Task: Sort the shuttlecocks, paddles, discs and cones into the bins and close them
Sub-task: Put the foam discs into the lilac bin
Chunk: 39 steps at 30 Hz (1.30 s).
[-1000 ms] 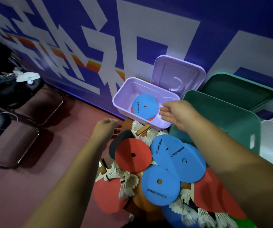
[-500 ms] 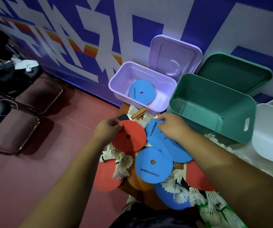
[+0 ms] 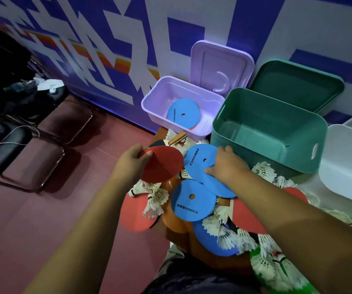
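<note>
I see the left hand pinching the red disc at its left edge, thumb on top. Right hand lies fingers curled over a blue disc on the pile; grip unclear. Purple bin behind holds discs, lid up.

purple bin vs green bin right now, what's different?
The purple bin holds a blue disc over an orange one; the green bin looks empty. The purple bin is the smaller and stands further left, against the wall. Both are open, lids propped behind them.
</note>
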Available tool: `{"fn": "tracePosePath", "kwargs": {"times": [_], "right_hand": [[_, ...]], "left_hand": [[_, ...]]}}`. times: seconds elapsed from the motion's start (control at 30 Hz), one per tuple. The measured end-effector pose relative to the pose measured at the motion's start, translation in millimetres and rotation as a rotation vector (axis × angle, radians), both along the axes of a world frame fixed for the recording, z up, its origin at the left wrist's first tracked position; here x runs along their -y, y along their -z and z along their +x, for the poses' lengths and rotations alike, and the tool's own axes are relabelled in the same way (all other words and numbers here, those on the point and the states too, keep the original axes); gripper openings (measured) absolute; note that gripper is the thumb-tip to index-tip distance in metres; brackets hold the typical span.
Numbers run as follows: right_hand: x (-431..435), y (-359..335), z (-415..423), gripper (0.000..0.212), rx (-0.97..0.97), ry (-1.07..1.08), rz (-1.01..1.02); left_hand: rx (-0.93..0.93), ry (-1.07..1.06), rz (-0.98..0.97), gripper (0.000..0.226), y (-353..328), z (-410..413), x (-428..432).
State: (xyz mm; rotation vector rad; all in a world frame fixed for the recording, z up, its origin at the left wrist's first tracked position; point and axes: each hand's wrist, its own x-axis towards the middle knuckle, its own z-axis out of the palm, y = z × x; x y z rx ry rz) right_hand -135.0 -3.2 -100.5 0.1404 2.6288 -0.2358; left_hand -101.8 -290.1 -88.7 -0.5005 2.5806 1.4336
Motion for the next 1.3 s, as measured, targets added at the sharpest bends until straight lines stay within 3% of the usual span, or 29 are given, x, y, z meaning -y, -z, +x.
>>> {"fn": "tracePosePath", "kwargs": {"times": [0.33,0.53,0.8,1.0,1.3], "right_hand": [[-19,-31,12,0.03,-0.155,-0.15,0.026],[-52,-66,16,0.017,-0.165,-0.135,-0.115],[-81,-109,22,0.02,-0.255,0.064,-0.358],[-83,-127,25,0.006,-0.242,0.307,-0.694],[-74,-126,14,0.008,-0.265,0.467,-0.939]], "left_hand": [[-0.029,-0.032,0.051,0.014,-39,10,-25],[-0.048,-0.059,0.121,0.015,-50,-5,-54],[-0.056,-0.237,0.385,0.023,-62,-19,-86],[-0.032,-0.266,0.457,0.015,-76,-31,-95],[0.017,-0.3,0.542,0.012,-99,-99,-89]]}}
